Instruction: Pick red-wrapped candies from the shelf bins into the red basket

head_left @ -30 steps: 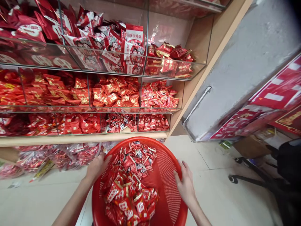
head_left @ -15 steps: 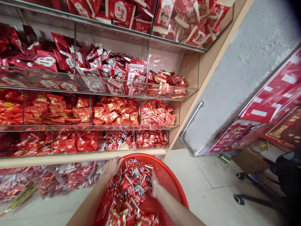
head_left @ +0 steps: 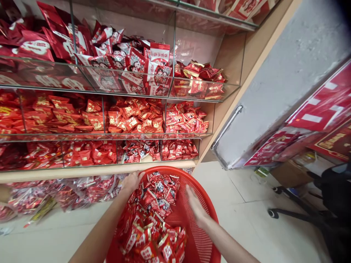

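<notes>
A red plastic basket [head_left: 204, 233] with perforated walls stands below the shelves. Small red wrapped packets [head_left: 160, 193] are heaped along its left and lower parts, and its red bottom shows at the right. My left hand [head_left: 133, 182] grips the basket's rim at the upper left. Inside the basket, near its right wall, my right hand [head_left: 195, 204] is held beside the packets, its fingers stretched out and slightly blurred, with nothing in it.
Glass-divided shelves [head_left: 131, 137] hold many red packets in front. Clear bags of packets [head_left: 90, 190] lie on the floor under them. A grey wall [head_left: 274, 84] is at the right, with a black wheeled chair [head_left: 298, 219] at the lower right.
My right hand has moved right, away from the packets toward the basket's right wall. The view has shifted, so the upper shelves appear higher. My left hand stays on the rim.
</notes>
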`<state>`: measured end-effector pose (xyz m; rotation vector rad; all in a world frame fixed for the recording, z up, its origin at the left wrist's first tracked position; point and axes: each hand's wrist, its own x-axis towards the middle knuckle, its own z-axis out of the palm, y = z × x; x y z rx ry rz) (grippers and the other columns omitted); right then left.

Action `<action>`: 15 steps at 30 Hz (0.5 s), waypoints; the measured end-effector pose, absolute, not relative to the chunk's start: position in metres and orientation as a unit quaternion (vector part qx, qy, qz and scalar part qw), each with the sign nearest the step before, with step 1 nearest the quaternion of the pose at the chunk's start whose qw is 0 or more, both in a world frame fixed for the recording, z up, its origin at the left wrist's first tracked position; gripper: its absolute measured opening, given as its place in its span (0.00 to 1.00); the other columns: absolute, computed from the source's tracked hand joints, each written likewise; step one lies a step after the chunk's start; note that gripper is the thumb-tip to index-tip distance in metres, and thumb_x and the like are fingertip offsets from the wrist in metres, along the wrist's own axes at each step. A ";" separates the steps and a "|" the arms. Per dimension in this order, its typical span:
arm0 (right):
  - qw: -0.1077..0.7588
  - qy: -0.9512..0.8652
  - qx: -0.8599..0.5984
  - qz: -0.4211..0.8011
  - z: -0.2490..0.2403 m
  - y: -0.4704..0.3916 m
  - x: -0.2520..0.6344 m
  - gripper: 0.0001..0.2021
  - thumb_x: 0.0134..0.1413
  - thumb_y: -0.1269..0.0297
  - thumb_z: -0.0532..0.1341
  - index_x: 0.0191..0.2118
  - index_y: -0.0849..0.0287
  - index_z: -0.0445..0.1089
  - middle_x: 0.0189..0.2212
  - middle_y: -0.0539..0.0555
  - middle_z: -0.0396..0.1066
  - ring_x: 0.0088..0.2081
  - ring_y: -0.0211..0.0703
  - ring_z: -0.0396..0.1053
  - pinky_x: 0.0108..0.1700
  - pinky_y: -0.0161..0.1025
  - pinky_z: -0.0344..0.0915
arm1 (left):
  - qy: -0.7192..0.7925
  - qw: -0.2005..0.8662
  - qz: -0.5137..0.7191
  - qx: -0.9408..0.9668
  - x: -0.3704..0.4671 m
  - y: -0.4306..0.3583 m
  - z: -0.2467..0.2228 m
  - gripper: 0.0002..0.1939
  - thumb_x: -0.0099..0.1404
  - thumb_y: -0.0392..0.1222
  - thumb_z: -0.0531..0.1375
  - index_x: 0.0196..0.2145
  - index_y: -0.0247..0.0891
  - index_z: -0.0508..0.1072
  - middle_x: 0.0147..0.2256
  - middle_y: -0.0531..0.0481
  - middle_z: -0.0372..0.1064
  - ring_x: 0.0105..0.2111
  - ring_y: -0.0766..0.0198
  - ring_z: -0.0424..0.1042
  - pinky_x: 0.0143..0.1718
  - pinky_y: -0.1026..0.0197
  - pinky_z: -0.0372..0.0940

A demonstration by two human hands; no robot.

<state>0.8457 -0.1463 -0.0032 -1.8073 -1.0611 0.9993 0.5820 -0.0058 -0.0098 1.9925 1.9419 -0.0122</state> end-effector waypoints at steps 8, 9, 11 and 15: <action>0.443 -0.416 -0.743 0.280 -0.028 -0.224 0.906 0.28 0.48 0.55 0.56 0.56 0.55 0.62 0.63 0.54 0.47 0.63 0.48 0.46 0.64 0.47 0.42 | 0.699 0.191 -0.007 0.689 0.585 -0.006 -0.010 0.32 0.62 0.62 0.38 0.52 0.43 0.67 0.45 0.36 0.72 0.45 0.49 0.71 0.43 0.51 0.63; 0.438 -0.414 -0.741 0.296 -0.036 -0.223 0.908 0.27 0.48 0.57 0.56 0.56 0.55 0.63 0.63 0.53 0.47 0.63 0.48 0.46 0.64 0.46 0.43 | 0.699 0.193 -0.007 0.689 0.585 -0.007 -0.009 0.32 0.63 0.61 0.38 0.51 0.43 0.68 0.45 0.36 0.72 0.45 0.49 0.71 0.43 0.51 0.63; 0.436 -0.423 -0.733 0.307 -0.045 -0.216 0.911 0.25 0.46 0.61 0.55 0.54 0.55 0.65 0.63 0.52 0.47 0.63 0.47 0.46 0.64 0.45 0.42 | 0.700 0.195 -0.007 0.687 0.581 -0.011 -0.008 0.31 0.63 0.59 0.39 0.49 0.41 0.70 0.45 0.36 0.72 0.45 0.50 0.71 0.44 0.52 0.63; 0.426 -0.458 -0.706 0.331 -0.041 -0.191 0.923 0.24 0.44 0.65 0.54 0.50 0.55 0.69 0.62 0.51 0.51 0.63 0.44 0.48 0.64 0.45 0.43 | 0.702 0.200 -0.004 0.684 0.563 -0.030 -0.004 0.27 0.64 0.57 0.42 0.41 0.39 0.73 0.43 0.38 0.74 0.44 0.53 0.72 0.43 0.56 0.63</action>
